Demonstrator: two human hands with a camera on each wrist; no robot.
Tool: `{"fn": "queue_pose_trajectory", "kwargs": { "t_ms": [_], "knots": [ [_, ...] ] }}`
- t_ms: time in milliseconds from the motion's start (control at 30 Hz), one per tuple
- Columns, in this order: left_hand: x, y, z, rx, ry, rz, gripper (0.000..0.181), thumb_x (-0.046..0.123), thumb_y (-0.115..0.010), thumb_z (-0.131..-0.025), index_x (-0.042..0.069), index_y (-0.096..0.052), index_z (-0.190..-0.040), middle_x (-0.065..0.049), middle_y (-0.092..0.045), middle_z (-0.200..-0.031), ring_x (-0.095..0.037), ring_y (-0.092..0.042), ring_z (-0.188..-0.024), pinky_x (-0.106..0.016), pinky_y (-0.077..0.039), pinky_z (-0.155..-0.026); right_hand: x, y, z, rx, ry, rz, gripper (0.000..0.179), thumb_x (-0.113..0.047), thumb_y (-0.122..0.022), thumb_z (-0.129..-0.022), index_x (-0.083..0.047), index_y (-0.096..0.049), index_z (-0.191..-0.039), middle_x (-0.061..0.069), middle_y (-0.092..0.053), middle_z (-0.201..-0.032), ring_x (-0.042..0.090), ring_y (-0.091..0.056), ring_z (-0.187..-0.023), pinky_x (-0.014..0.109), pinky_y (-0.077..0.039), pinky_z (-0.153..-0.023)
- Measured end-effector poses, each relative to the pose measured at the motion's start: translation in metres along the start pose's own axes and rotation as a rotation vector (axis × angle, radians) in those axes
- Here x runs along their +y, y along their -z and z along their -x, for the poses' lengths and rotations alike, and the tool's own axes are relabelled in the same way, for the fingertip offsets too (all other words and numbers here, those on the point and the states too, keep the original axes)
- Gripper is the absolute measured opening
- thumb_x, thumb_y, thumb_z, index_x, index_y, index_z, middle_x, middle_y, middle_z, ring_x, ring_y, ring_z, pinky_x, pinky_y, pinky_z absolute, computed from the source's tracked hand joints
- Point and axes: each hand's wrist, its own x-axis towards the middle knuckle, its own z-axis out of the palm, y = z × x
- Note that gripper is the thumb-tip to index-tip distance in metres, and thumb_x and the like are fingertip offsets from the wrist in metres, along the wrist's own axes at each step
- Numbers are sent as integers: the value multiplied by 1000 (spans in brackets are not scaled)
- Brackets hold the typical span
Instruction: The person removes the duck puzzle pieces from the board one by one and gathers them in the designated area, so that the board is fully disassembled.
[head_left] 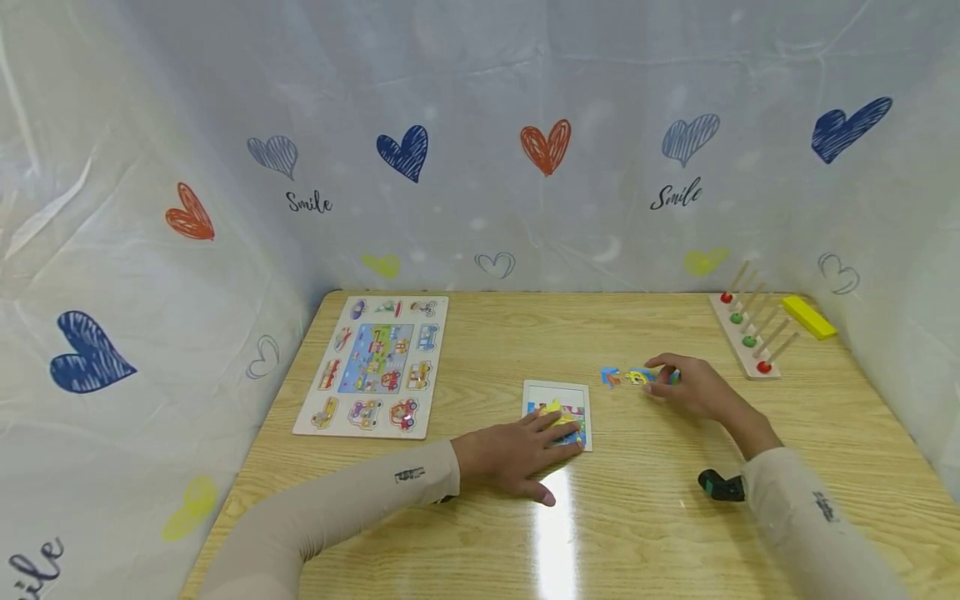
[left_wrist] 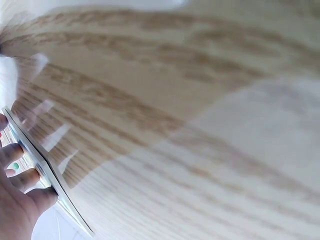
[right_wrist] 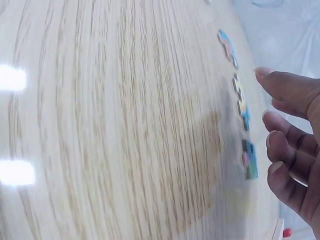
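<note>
The table (head_left: pixel 615 525) looks like wood, smooth and so shiny that bright light bounces off it. The wall sheet (head_left: pixel 480 75) looks like thin, creased plastic with a soft shine. The sleeves (head_left: pixel 360 507) are dull, smooth cloth. The sticks (head_left: pixel 783 347) look like plain wood, and the red ball (head_left: pixel 764 367) is glossy. The puzzle pieces (head_left: pixel 610 377) have smooth picture tops; wood or thick card, I cannot tell.
</note>
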Motion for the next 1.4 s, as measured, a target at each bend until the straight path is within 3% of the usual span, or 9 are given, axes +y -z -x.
{"fn": "queue_pose_trajectory", "kwargs": {
  "t_ms": [333,800,1100,1400],
  "knots": [
    [-1,-2,-1,6,4,-2,82,69,-33,-100,23,-10,-164,-6,-5,-171,-37,-6,-156,-53,-15,-124,-23,-9,-6,-22,12,-28,40,-22,-74,-92,1,-65,-124,4,-63,-90,12,-47,-64,26,-41,-58],
    [1,-4,0,33,5,-56,81,71,-29,-99,23,-15,-163,-8,-8,-170,-34,-12,-156,-51,-20,-124,-31,-18,-11,-43,50,-30,39,-27,-74,-93,-3,-65,-123,2,-64,-91,11,-48,-65,26,-42,-60],
    [9,-1,1,44,-10,-33,81,71,-30,-99,24,-17,-163,-10,-10,-170,-35,-11,-156,-54,-19,-123,-38,-23,-14,-52,85,-29,36,-25,-73,-93,-3,-67,-122,0,-64,-88,10,-50,-67,25,-43,-59],
    [16,-4,4,42,-2,-76,80,71,-29,-99,25,-16,-163,-12,-9,-170,-35,-14,-155,-48,-25,-123,-49,-33,-21,-116,132,-86,39,-24,-73,-94,-2,-65,-124,1,-65,-92,11,-52,-69,24,-46,-62]
  ]
}}
